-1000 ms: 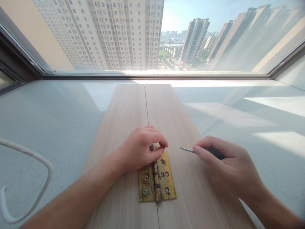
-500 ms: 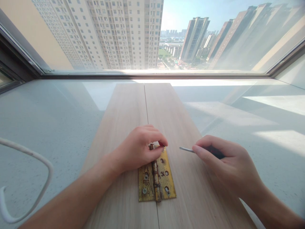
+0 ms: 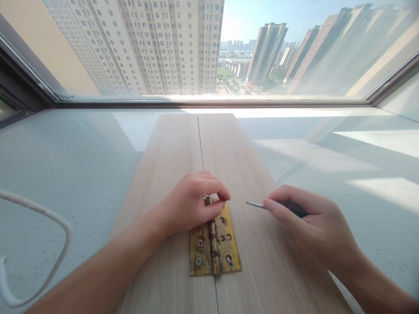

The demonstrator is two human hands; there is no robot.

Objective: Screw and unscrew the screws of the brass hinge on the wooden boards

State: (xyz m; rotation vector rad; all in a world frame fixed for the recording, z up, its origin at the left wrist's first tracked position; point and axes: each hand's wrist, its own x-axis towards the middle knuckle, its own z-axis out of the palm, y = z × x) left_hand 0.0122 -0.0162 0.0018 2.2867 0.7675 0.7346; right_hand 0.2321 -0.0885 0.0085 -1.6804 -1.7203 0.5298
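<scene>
A worn, brass-coloured hinge lies opened flat across the seam between two pale wooden boards. Screws sit in its left leaf, and a tilted screw stands in the lower hole of the right leaf. My left hand rests over the hinge's far end, thumb and index finger pinched at the right leaf's top corner; what is between the fingertips is too small to make out. To the right, my right hand is closed around a screwdriver, its thin metal tip pointing left, apart from the hinge.
A white cable curls at the left on the pale speckled sill. Beyond the boards' far ends runs a dark window frame, with tall buildings outside. Sunlight falls in patches on the right side of the sill.
</scene>
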